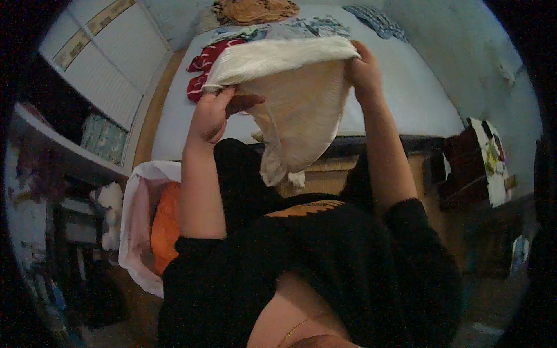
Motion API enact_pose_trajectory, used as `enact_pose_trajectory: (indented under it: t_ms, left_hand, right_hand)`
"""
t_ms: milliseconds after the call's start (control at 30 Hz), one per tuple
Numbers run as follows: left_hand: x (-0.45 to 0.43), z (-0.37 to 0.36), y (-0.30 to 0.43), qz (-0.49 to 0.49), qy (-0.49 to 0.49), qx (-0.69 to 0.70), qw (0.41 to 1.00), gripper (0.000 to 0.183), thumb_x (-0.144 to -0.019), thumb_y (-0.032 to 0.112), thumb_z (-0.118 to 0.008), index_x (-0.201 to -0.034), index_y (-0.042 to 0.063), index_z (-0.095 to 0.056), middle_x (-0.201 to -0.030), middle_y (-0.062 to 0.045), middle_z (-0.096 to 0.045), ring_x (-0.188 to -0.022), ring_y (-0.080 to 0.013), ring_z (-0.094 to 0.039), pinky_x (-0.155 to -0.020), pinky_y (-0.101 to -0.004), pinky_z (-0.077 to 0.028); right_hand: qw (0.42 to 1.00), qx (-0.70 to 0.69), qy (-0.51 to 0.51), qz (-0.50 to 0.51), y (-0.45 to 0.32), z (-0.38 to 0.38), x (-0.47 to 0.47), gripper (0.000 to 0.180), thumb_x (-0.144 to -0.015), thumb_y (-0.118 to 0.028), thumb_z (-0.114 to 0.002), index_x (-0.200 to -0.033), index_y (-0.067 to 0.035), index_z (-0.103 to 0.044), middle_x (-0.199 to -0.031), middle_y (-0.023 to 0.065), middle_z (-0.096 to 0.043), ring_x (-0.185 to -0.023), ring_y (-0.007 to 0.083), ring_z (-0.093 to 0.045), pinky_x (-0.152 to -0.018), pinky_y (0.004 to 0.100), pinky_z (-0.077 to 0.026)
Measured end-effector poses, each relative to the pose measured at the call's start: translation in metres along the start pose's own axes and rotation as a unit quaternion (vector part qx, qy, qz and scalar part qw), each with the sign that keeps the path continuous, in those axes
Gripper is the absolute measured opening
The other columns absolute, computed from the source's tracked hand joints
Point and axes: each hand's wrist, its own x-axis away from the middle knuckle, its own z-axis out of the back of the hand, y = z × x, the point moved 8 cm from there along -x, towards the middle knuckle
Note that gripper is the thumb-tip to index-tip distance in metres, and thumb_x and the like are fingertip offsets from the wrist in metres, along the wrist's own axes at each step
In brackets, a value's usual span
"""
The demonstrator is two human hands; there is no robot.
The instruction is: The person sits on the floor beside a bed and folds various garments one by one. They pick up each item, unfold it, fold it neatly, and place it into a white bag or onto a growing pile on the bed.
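A cream knit garment [304, 104] hangs spread between my two hands, above the near edge of the bed. My left hand [213, 111] grips its left upper corner, fingers partly under the cloth. The opposite corner is pinched in my right hand [365, 69], a little higher. Between them the ribbed upper band is stretched taut, and the lower part drops in folds toward my lap. Behind the left corner lies a red cloth with white lines [217, 52], partly hidden by the garment.
On the white-sheeted bed [417, 95] lie a brown blanket [256, 11], patterned clothes [322, 26] and a checked pillow [376, 21]. At my left stands a white-lined basket [130, 256] with orange cloth [165, 226] inside. Draped furniture [461, 165] stands to the right.
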Motion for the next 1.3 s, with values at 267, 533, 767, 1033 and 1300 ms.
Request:
enact_pose_trajectory:
  t_ms: [267,533,767,1033,1300]
  left_hand:
    - [0.003,-0.025,0.000,-0.134,-0.075,0.208,0.966,0.028,-0.093,0.002,-0.043,-0.119,-0.005,-0.049,-0.111,-0.017,-0.059,-0.100,-0.0274,-0.060,-0.095,-0.0413,-0.046]
    - [0.014,-0.043,-0.007,-0.160,0.011,-0.106,0.981,0.023,-0.095,0.004,-0.042,-0.113,-0.004,-0.053,-0.106,-0.013,-0.061,-0.101,-0.0206,-0.058,-0.096,-0.0346,-0.043]
    - [0.042,-0.067,0.013,-0.273,0.044,-0.278,0.920,0.021,-0.089,0.003,-0.055,-0.107,-0.007,-0.060,-0.114,-0.015,-0.060,-0.108,-0.0281,-0.055,-0.096,-0.0370,-0.040]
    - [0.051,0.041,0.029,-0.272,0.290,-0.225,0.889,0.031,-0.086,0.001,-0.055,-0.117,-0.004,-0.055,-0.119,-0.012,-0.057,-0.111,-0.0253,-0.054,-0.097,-0.0363,-0.041]
    - [0.045,0.000,-0.021,-0.305,0.222,-0.381,0.844,0.031,-0.093,0.014,-0.051,-0.117,-0.005,-0.053,-0.118,-0.014,-0.057,-0.103,-0.0199,-0.059,-0.088,-0.0331,-0.047]
  right_hand:
    - [0.972,0.208,-0.107,-0.038,0.086,-0.064,0.057,0.043,-0.078,-0.026,-0.072,-0.108,0.000,-0.055,-0.098,0.0173,-0.060,-0.091,0.0258,-0.059,-0.077,0.0363,-0.048]
    - [0.976,0.054,-0.138,0.158,0.023,-0.088,0.128,0.037,-0.079,-0.013,-0.071,-0.106,-0.002,-0.049,-0.098,0.0144,-0.055,-0.092,0.0244,-0.054,-0.081,0.0347,-0.045]
    - [0.965,0.149,-0.210,-0.037,0.080,-0.111,0.102,0.033,-0.085,-0.020,-0.064,-0.110,-0.002,-0.051,-0.094,0.0164,-0.062,-0.091,0.0301,-0.060,-0.080,0.0378,-0.046]
    - [0.760,0.501,-0.403,-0.098,0.089,-0.024,0.077,0.037,-0.086,-0.034,-0.061,-0.105,-0.002,-0.063,-0.101,0.0155,-0.066,-0.088,0.0291,-0.064,-0.077,0.0374,-0.050]
    - [0.917,-0.271,0.012,-0.294,0.047,-0.022,0.040,0.028,-0.094,-0.021,-0.047,-0.105,0.002,-0.057,-0.099,0.0129,-0.062,-0.084,0.0236,-0.064,-0.074,0.0391,-0.054]
